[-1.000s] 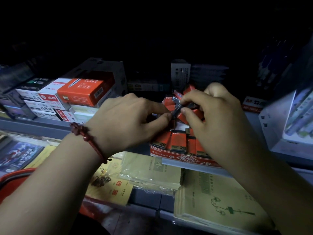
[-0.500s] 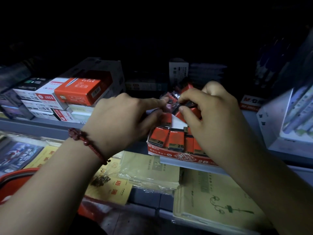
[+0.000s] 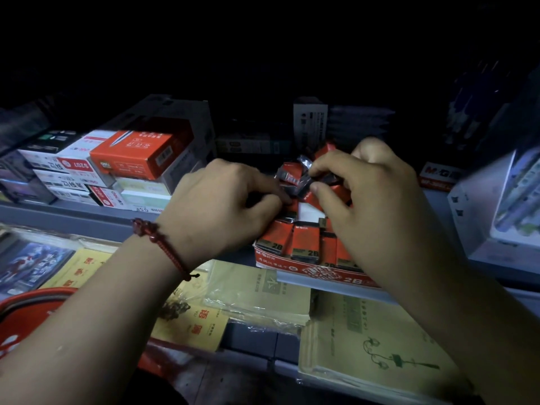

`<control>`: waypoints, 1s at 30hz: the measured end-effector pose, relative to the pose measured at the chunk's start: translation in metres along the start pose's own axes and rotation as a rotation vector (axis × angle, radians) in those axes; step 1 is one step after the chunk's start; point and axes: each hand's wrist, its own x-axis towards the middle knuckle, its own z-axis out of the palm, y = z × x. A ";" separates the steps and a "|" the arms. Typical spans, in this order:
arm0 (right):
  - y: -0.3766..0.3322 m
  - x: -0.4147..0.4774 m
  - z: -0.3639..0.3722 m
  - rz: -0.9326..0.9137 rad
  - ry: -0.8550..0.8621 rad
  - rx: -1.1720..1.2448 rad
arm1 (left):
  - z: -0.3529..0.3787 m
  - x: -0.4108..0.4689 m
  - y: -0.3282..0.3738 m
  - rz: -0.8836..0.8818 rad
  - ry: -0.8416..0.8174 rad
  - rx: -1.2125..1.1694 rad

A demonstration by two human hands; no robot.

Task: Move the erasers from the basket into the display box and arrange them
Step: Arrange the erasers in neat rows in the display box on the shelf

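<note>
Head view: the right hand (image 3: pixel 371 206) pinches a wrapped eraser (image 3: pixel 302 182) over the display box (image 3: pixel 292 266); the left hand (image 3: pixel 222 206) pinches a second eraser (image 3: pixel 290 204) in it. They look light, firm, slick-wrapped; grip the long sides.

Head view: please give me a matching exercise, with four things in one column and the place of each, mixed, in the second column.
Things:
1. display box
2. basket
3. bracelet
4. orange box

Places:
a. around the left wrist
b. bottom-left corner of the view
c. on top of the pile of boxes at the left
d. at the shelf edge, with rows of erasers inside

Pairs: 1-d, 2-b, 3-a, 4-c
</note>
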 end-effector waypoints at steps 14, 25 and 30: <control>0.002 0.000 0.002 -0.015 0.011 -0.002 | -0.009 -0.009 -0.009 0.024 -0.089 -0.169; 0.008 0.001 0.002 -0.047 0.002 0.066 | 0.017 0.001 -0.014 -0.019 0.170 -0.405; 0.009 0.001 0.001 -0.073 -0.087 0.186 | 0.028 0.008 -0.017 -0.102 0.117 -0.505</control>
